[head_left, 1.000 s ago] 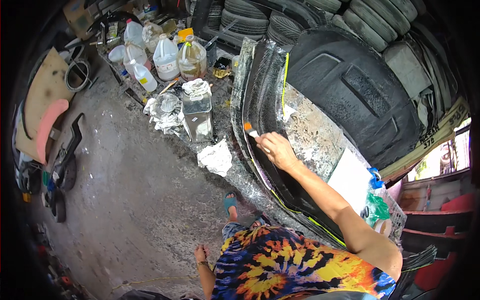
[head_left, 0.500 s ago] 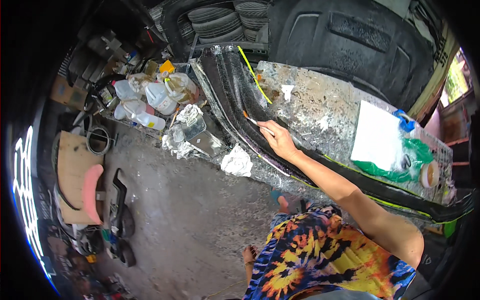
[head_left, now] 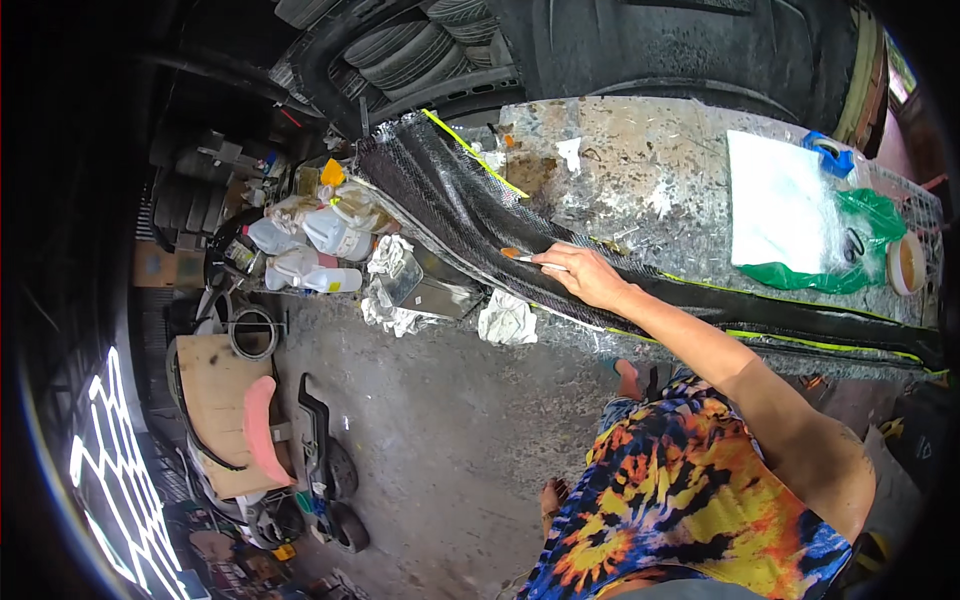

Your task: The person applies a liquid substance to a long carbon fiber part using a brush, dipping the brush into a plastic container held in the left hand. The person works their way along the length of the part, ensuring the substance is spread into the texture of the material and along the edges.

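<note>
My right hand [head_left: 592, 276] is closed around a small paintbrush [head_left: 519, 255], its orange-brown bristles toward the left. The bristles are at the surface of a long, curved black woven-fibre panel [head_left: 450, 200], near its front edge. Yellow-green tape [head_left: 470, 150] runs along parts of the panel's rim. My left hand [head_left: 554, 494] hangs low beside my body, away from the bench. Its fingers look loosely apart, with nothing seen in them, though it is small and partly shadowed.
The panel lies along a stained workbench [head_left: 640, 160]. White jugs [head_left: 335, 235], a clear tub [head_left: 400, 278] and crumpled white cloth [head_left: 507, 317] sit left. At right are a white sheet [head_left: 775, 200], green plastic [head_left: 865, 215], blue tape [head_left: 828, 155] and a round container [head_left: 906, 264]. Tyres [head_left: 410, 55] stand behind.
The view has shifted and turned, so the bench lies differently in it. My right hand has brought the brush a little further along the panel, toward its front edge, bristles now lower.
</note>
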`<state>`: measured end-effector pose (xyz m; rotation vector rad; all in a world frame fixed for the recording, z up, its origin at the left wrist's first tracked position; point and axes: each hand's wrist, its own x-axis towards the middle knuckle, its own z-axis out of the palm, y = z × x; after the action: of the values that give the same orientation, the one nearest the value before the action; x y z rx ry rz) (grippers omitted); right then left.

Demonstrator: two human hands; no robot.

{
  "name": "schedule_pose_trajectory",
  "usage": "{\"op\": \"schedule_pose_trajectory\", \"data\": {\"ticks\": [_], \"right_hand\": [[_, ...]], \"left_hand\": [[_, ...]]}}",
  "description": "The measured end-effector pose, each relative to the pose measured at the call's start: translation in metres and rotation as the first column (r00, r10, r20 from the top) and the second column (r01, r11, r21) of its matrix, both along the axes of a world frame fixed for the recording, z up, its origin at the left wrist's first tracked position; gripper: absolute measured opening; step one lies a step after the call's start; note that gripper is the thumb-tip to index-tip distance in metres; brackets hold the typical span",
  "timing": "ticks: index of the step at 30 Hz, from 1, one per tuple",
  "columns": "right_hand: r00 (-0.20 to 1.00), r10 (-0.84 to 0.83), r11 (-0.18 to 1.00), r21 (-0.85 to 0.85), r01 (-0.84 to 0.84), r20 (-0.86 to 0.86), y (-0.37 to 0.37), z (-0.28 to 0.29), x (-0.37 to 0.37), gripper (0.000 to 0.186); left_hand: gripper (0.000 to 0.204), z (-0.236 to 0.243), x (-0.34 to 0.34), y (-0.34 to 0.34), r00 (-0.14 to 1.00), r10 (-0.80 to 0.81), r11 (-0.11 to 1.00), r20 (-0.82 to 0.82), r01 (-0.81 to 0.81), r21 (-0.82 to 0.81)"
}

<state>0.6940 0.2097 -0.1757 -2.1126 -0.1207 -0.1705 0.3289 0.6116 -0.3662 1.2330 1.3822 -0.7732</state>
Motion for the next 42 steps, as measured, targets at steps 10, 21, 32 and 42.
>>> {"op": "schedule_pose_trajectory", "data": {"ticks": [10, 21, 32, 42], "right_hand": [[0.993, -0.012, 0.999, -0.051, 0.006, -0.12, -0.019, 0.001, -0.04, 0.023], [0.954, -0.147, 0.989, -0.039, 0.142, -0.263, -0.032, 0.004, -0.094, 0.023], [0.91, -0.071, 0.983, -0.184, -0.006, -0.409, -0.066, 0.039, -0.131, 0.023], [0.871, 0.217, 0.916, -0.216, -0.337, -0.441, -0.043, 0.067, -0.026, 0.01]], "left_hand": [[0.045, 0.009, 0.034, -0.003, 0.984, -0.174, 0.985, 0.028, 0.174, -0.011], [0.047, -0.005, 0.081, 0.012, 0.941, -0.334, 0.94, 0.05, 0.337, -0.049], [0.044, -0.038, 0.146, 0.017, 0.893, -0.43, 0.892, 0.135, 0.443, -0.089], [0.034, -0.064, 0.166, 0.014, 0.921, -0.351, 0.919, 0.168, 0.373, -0.125]]}}
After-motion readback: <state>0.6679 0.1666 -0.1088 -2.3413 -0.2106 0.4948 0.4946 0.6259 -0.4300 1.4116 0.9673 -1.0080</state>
